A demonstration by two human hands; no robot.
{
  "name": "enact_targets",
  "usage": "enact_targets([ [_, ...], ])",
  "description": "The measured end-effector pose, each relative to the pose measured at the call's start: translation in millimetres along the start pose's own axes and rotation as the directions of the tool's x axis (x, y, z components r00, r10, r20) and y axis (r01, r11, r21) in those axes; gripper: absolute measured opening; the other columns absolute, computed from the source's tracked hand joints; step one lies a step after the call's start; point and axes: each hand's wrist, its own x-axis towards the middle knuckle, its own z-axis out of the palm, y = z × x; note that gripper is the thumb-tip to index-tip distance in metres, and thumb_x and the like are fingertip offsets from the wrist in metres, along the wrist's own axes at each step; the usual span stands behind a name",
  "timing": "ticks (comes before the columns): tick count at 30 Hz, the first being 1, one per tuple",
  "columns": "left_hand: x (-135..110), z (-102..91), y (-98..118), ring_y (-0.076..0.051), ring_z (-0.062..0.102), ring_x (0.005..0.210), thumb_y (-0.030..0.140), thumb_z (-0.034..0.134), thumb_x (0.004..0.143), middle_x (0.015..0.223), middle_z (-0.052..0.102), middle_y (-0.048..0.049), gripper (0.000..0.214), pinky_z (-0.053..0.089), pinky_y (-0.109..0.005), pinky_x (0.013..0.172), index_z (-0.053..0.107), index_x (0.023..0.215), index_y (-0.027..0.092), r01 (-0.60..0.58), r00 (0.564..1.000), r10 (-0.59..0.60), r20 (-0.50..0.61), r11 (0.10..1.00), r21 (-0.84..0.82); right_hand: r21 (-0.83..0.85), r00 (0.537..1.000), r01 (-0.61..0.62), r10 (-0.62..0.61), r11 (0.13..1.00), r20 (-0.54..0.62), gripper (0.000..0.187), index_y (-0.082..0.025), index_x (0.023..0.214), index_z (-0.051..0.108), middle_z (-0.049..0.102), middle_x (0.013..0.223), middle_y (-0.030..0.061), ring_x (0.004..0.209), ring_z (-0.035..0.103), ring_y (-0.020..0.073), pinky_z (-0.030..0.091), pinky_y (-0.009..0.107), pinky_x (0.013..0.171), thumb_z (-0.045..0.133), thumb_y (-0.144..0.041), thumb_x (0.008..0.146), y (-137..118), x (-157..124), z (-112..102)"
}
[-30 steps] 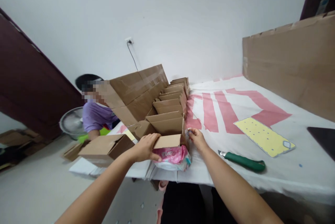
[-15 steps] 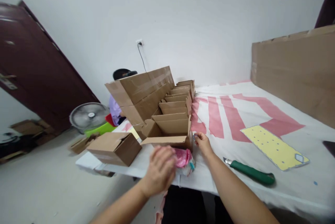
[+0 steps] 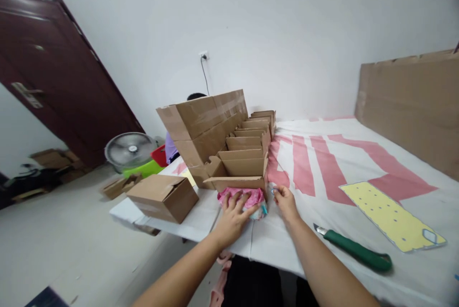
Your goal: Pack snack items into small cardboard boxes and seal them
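Note:
My left hand (image 3: 232,218) lies with fingers spread on a soft pink-and-white bundle (image 3: 255,195), which looks like folded fabric in clear wrap. The bundle sits at the table's near edge, against the front of an open cardboard box (image 3: 236,182). Just right of that box, my right hand (image 3: 287,204) is closed in a pinch on a small pale piece (image 3: 273,190) with a blue mark, too small to name. A green utility knife (image 3: 358,249) with its blade out lies right of my right forearm. Beyond it is a yellow sheet with blue dots (image 3: 390,213).
Open boxes (image 3: 247,142) run in a row toward the wall, beside stacked cardboard boxes (image 3: 201,123). A closed box (image 3: 163,197) stands at the table's left corner. A large cardboard panel (image 3: 409,106) rises at the right. Behind the stack, a person sits partly hidden; a fan (image 3: 131,150) stands left.
My left hand has come down onto the pink bundle and spread its fingers. My right hand keeps its pinch beside the box. The whole view has shifted slightly.

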Motion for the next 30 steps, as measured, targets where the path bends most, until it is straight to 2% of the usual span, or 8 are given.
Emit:
enact_targets([
  [10, 33, 15.0, -24, -0.034, 0.031, 0.129, 0.021, 0.058, 0.081, 0.143, 0.041, -0.0069, 0.060, 0.018, -0.057, 0.104, 0.042, 0.136, 0.041, 0.050, 0.998, -0.048, 0.030, 0.998, -0.048, -0.044, 1.000, -0.022, 0.022, 0.999, -0.018, 0.033, -0.020, 0.074, 0.059, 0.050, 0.053, -0.0061, 0.046, 0.045, 0.0111, 0.033, 0.024, 0.044, 0.067, -0.046, 0.055, 6, -2, 6],
  [13, 32, 19.0, -23, -0.033, 0.033, 0.128, 0.022, 0.057, 0.081, 0.143, 0.042, -0.0066, 0.056, 0.020, -0.055, 0.104, 0.047, 0.132, 0.040, 0.048, 0.999, -0.048, 0.001, 0.998, -0.051, -0.064, 1.000, -0.011, 0.011, 0.998, -0.004, 0.032, -0.020, 0.074, 0.059, 0.050, 0.053, -0.0059, 0.046, 0.045, 0.0112, 0.034, 0.024, 0.044, 0.066, -0.046, 0.056, 10, 0, 5],
  [18, 21, 29.6, -12, -0.032, 0.034, 0.129, 0.025, 0.056, 0.081, 0.139, 0.047, -0.0062, 0.044, 0.019, -0.055, 0.106, 0.058, 0.123, 0.038, 0.089, 0.984, -0.094, -0.150, 0.995, -0.039, -0.126, 0.999, 0.043, -0.042, 0.991, 0.015, 0.027, -0.021, 0.073, 0.058, 0.052, 0.056, -0.0043, 0.048, 0.047, 0.0121, 0.038, 0.026, 0.048, 0.064, -0.044, 0.060, 15, 1, 7],
  [21, 18, 31.7, -9, -0.032, 0.035, 0.129, 0.024, 0.057, 0.080, 0.139, 0.047, -0.0054, 0.044, 0.021, -0.056, 0.106, 0.060, 0.121, 0.037, 0.102, 0.982, -0.106, -0.156, 0.994, -0.034, -0.193, 0.995, 0.096, -0.095, 0.976, 0.017, 0.020, -0.022, 0.073, 0.058, 0.057, 0.059, -0.0026, 0.055, 0.052, 0.0147, 0.043, 0.027, 0.054, 0.064, -0.038, 0.062, 13, -3, 10],
  [25, 19, 32.7, -13, -0.033, 0.035, 0.131, 0.023, 0.056, 0.080, 0.139, 0.048, -0.0053, 0.044, 0.020, -0.056, 0.107, 0.059, 0.122, 0.037, 0.106, 0.984, -0.112, -0.139, 0.993, -0.050, -0.308, 0.984, 0.176, -0.178, 0.935, 0.022, 0.006, -0.023, 0.072, 0.058, 0.063, 0.068, -0.0005, 0.068, 0.058, 0.0170, 0.047, 0.030, 0.070, 0.057, -0.026, 0.067, 0, -15, 15],
  [30, 20, 34.3, -14, -0.035, 0.036, 0.130, 0.025, 0.056, 0.079, 0.139, 0.048, -0.0066, 0.045, 0.019, -0.056, 0.108, 0.059, 0.123, 0.035, 0.121, 0.985, -0.130, -0.116, 0.989, -0.084, -0.446, 0.957, 0.276, -0.287, 0.851, 0.045, 0.012, -0.024, 0.078, 0.060, 0.064, 0.083, 0.0009, 0.079, 0.060, 0.0170, 0.047, 0.030, 0.076, 0.049, -0.019, 0.074, -42, -26, 13],
])
